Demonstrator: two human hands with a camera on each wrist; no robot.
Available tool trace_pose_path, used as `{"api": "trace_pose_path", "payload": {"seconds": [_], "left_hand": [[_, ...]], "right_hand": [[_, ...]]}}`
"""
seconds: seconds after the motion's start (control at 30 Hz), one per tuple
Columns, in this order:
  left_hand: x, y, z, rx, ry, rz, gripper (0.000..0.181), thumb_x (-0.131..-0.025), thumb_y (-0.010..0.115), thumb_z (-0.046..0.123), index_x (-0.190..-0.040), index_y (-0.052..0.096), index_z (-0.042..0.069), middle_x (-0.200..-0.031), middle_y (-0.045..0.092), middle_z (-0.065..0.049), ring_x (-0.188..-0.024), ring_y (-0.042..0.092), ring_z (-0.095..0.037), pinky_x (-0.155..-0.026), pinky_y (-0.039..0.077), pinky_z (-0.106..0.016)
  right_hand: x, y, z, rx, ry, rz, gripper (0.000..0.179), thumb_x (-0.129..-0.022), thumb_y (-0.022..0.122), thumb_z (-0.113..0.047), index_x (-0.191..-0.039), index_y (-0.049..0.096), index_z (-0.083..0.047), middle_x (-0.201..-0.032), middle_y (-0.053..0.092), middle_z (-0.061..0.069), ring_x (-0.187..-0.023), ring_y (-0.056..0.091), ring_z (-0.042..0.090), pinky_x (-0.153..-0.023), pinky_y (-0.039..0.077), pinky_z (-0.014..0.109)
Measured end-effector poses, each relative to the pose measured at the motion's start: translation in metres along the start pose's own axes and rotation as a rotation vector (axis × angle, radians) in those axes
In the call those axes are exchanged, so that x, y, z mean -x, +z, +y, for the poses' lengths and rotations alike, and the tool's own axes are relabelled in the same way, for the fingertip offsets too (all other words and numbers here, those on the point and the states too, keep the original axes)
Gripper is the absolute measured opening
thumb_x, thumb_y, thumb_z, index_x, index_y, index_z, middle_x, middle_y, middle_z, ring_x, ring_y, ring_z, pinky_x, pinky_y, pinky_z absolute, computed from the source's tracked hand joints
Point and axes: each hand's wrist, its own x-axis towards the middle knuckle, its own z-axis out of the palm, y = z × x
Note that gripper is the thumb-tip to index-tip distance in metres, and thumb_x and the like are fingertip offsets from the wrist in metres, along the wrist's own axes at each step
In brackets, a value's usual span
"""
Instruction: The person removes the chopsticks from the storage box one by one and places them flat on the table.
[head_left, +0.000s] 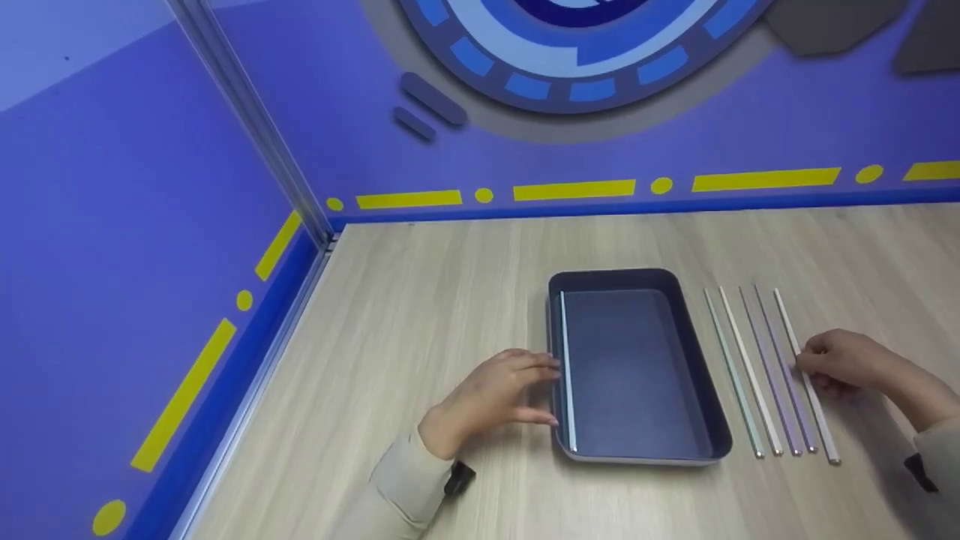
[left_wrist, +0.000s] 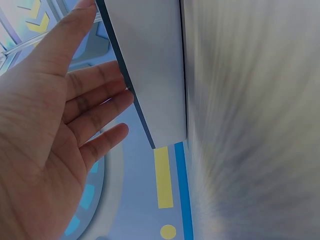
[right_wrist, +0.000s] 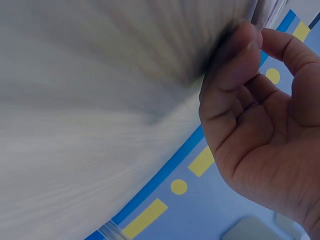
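Note:
A dark, shallow rectangular tray (head_left: pixel 637 375) lies on the table, with one pale blue chopstick (head_left: pixel 568 375) along its left inner side. My left hand (head_left: pixel 502 394) touches the tray's left rim with nearly straight, spread fingers; the left wrist view shows the fingertips against the tray's pale outer wall (left_wrist: pixel 150 70). To the right of the tray, several slim tapered chopsticks lie side by side: a teal one (head_left: pixel 731 367), a white one (head_left: pixel 750 367), two purple ones (head_left: pixel 769 367) and a rightmost white one (head_left: pixel 817 412). My right hand (head_left: pixel 844 360) pinches that rightmost white chopstick near its middle.
The light wood table (head_left: pixel 420 300) meets a blue wall (head_left: pixel 337 112) with yellow marks at the back. A second blue panel (head_left: pixel 135 262) and a metal corner strip (head_left: pixel 255 120) border the left side.

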Motion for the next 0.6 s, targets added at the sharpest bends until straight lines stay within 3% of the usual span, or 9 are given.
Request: {"api": "trace_pose_path", "payload": {"seconds": [0.23,0.6], "left_hand": [[0.0006,0.0002,0.0025,0.023,-0.001,-0.011,0.059,-0.078,0.070,0.052,-0.120,0.066,0.010,-0.130,0.063,-0.003,-0.121,0.059,-0.016,-0.110,0.042,-0.028],[-0.0003,-0.0017,0.0005,0.027,-0.013,-0.027,0.060,-0.079,0.069,0.052,-0.121,0.065,0.010,-0.132,0.062,-0.003,-0.123,0.058,-0.016,-0.110,0.041,-0.029]], "right_hand": [[0.0021,0.0054,0.0028,0.012,-0.023,0.008,0.027,-0.095,0.050,-0.017,-0.070,0.043,-0.008,-0.060,0.046,-0.004,-0.053,0.045,0.010,-0.046,0.041,0.023],[-0.0012,0.0104,0.0027,0.135,-0.053,0.124,0.027,-0.095,0.047,-0.022,-0.071,0.042,-0.009,-0.061,0.045,-0.003,-0.056,0.042,0.013,-0.049,0.034,0.025]]}}
